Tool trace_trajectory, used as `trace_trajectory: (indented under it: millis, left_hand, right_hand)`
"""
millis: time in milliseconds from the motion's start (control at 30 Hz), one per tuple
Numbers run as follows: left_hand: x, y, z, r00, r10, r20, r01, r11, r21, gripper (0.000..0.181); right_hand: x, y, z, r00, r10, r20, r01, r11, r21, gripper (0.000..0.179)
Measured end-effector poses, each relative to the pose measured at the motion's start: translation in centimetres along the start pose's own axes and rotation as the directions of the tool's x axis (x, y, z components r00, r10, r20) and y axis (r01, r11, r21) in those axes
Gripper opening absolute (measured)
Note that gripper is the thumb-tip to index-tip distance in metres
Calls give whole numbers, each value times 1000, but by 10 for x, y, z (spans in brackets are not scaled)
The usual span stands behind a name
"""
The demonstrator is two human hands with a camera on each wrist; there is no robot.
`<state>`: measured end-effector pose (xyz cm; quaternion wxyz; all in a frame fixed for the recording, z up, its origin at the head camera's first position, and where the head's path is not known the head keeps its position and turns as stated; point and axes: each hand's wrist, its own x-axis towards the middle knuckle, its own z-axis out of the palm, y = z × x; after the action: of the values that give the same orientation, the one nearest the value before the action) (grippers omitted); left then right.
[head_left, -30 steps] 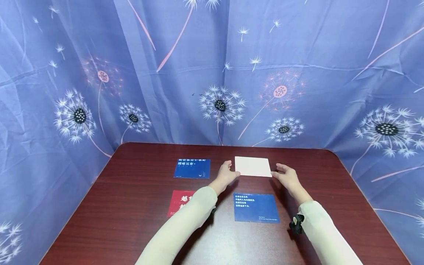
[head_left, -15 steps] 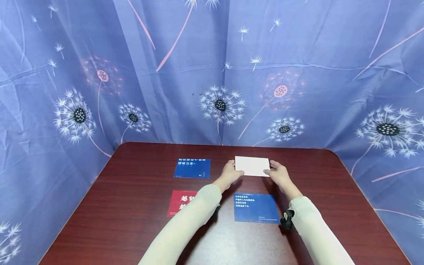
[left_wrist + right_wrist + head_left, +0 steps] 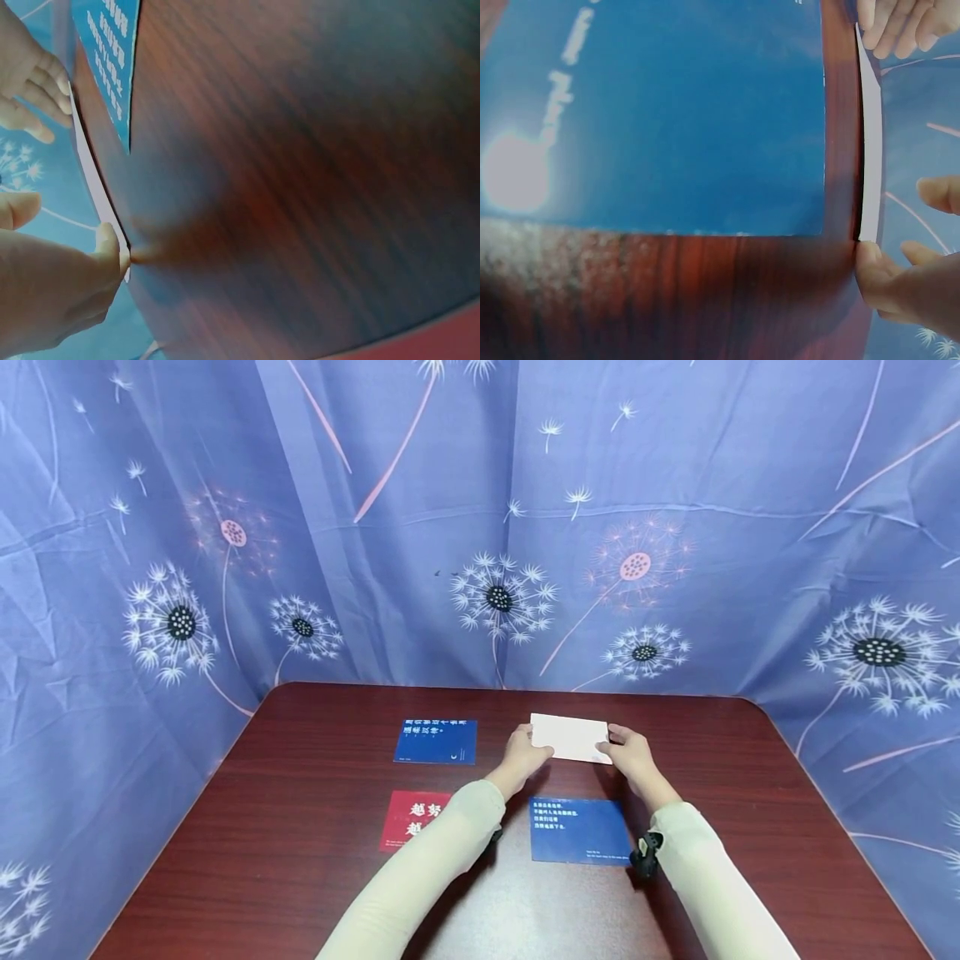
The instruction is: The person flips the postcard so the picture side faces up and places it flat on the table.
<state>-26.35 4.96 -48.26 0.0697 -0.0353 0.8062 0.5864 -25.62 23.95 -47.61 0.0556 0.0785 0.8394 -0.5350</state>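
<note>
A white card [image 3: 572, 739] is near the far edge of the table, blank side showing. My left hand [image 3: 521, 758] pinches its left end, the thumb over the face by the lower corner. At the opposite end my right hand [image 3: 632, 762] pinches it the same way. The left wrist view shows the card [image 3: 94, 176] nearly edge-on between my left hand [image 3: 60, 289] and my right hand [image 3: 34, 79]. From the right wrist, the card [image 3: 871, 150] spans from my right hand [image 3: 911, 289] to the other hand's fingertips [image 3: 900, 30]. Whether it is fully off the table, I cannot tell.
A blue printed card [image 3: 580, 831] lies nearer than the white one. To the left is another blue card [image 3: 435, 743]; below it a red card [image 3: 401, 818] is partly covered by the left sleeve [image 3: 435, 852]. A dandelion-patterned curtain [image 3: 405, 577] hangs behind the brown table [image 3: 262, 827].
My right hand has moved left to the white card and both hands have taken hold of its ends. The card now sits slightly tilted, its right end lower in the view.
</note>
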Motion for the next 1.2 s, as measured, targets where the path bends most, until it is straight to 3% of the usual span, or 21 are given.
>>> trace_trajectory:
  millis: [300,500,933,1067,1200]
  left_hand:
    - [4,0,-4,999,-15,-50,12,997,-72,54]
    - [3,0,-5,997,-53,-55,47,992,-113,50]
    - [3,-2,-6,997,-65,-49,58,990,-128,52]
    - [3,-1,-7,996,-62,-63,52,987,-149,41]
    - [4,0,-9,995,-38,-89,24,989,-147,27]
  right_hand:
    - [-1,1,0,997,7,-75,-7,1000,0,58]
    - [-2,1,1,992,22,-121,-17,999,41,56]
    - [-4,0,-5,966,109,-233,-97,993,66,48]
    - [-4,2,-6,955,123,-269,-102,991,90,39]
    - [-5,3,-6,959,139,-248,-105,983,149,34]
